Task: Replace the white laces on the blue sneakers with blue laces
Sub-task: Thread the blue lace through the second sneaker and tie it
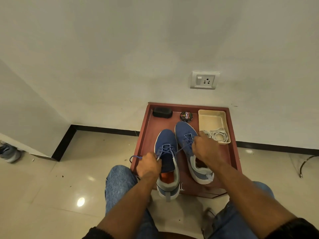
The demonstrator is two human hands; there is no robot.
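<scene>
Fists: left hand [148, 165] and right hand [205, 149] (both knuckles-up) grip blue lace [179, 150] ends.

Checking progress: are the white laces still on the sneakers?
No: the white laces lie in the cream tray, and both sneakers carry blue laces.

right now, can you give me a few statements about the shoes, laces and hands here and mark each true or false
1. Both hands grip blue lace ends: left hand, right hand, blue lace. True.
2. The white laces lie in the cream tray. True.
3. The sneakers stand on the floor tiles. False: left sneaker and right sneaker rest on the wooden cabinet top.
4. The polish tin sits inside the tray. False: beside it.
</scene>
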